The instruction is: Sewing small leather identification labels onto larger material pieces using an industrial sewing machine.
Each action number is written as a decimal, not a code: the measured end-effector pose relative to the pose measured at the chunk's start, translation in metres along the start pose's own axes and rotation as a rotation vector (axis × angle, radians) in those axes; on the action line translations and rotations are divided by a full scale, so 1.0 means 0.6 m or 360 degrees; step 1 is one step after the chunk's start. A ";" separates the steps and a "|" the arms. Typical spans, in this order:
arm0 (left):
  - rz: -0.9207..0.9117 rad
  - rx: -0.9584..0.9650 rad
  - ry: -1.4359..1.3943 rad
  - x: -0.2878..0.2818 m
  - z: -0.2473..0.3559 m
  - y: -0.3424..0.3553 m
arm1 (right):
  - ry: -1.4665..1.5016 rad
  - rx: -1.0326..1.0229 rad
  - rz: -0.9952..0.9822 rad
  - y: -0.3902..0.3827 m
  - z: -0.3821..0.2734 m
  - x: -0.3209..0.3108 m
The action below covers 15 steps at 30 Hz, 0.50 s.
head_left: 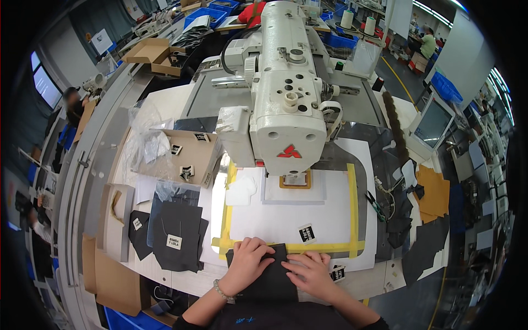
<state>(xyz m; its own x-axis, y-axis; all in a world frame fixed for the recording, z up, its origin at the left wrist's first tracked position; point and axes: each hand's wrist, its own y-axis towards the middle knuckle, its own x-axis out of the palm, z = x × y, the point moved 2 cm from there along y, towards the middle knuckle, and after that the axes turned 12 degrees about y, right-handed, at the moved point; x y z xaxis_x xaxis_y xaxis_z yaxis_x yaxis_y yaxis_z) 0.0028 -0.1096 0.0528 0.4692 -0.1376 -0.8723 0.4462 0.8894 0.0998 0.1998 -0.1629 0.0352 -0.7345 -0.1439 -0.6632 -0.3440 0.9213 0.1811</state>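
A black fabric piece (270, 287) lies over the front edge of the sewing machine's table, between my two hands and close to my body. My left hand (247, 266), with a beaded bracelet at the wrist, grips its left side, fingers bent and pointing right. Opposite it, my right hand (312, 275) holds the right side with bent fingertips. A black label with white print (307, 234) rests on the white work surface just beyond my right hand. Another black label (337, 273) lies beside that hand's wrist.
The large white sewing machine (289, 110) stands ahead, above a white plate bordered with yellow tape (352, 212). On the left are a cardboard box of labels (190, 144) and stacked black fabric pieces (179, 256). Pliers-like cutters (375, 204) and brown fabric (433, 192) lie right.
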 end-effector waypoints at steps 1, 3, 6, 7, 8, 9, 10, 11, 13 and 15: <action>-0.0012 -0.0015 0.0009 0.001 0.000 -0.001 | 0.0016 -0.0027 0.0019 -0.001 -0.001 0.001; -0.0035 -0.0009 0.0035 0.002 -0.001 -0.001 | 0.0012 -0.0033 0.0025 0.000 -0.005 -0.001; -0.0055 0.0015 0.0107 0.006 -0.001 -0.003 | 0.0007 -0.0038 0.0054 -0.001 -0.006 0.000; -0.0051 0.0033 0.0151 0.007 0.000 -0.003 | 0.0006 -0.0037 0.0078 -0.002 -0.006 0.000; -0.0051 0.0034 0.0152 0.008 0.002 -0.004 | 0.0006 -0.0038 0.0078 -0.002 -0.008 0.000; -0.0029 0.0045 0.0194 0.010 0.003 -0.005 | -0.0017 0.0013 0.0121 -0.001 -0.009 -0.002; -0.0007 0.0057 0.0236 0.011 0.005 -0.006 | -0.0040 0.0064 0.0163 -0.001 -0.009 -0.002; -0.0007 0.0058 0.0237 0.014 0.006 -0.007 | -0.0040 0.0063 0.0164 0.000 -0.009 -0.002; 0.0047 0.0075 0.0349 0.018 0.009 -0.012 | -0.0072 0.0122 0.0263 0.003 -0.009 -0.004; 0.0080 0.0070 0.0368 0.023 0.009 -0.016 | -0.0061 0.0139 0.0264 0.008 -0.015 -0.006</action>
<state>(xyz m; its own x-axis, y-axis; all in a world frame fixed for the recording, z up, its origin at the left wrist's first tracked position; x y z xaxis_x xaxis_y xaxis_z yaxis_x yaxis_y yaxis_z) 0.0094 -0.1225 0.0423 0.3069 0.0144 -0.9516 0.4620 0.8719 0.1622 0.1957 -0.1615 0.0450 -0.7536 0.0247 -0.6568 -0.1667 0.9595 0.2273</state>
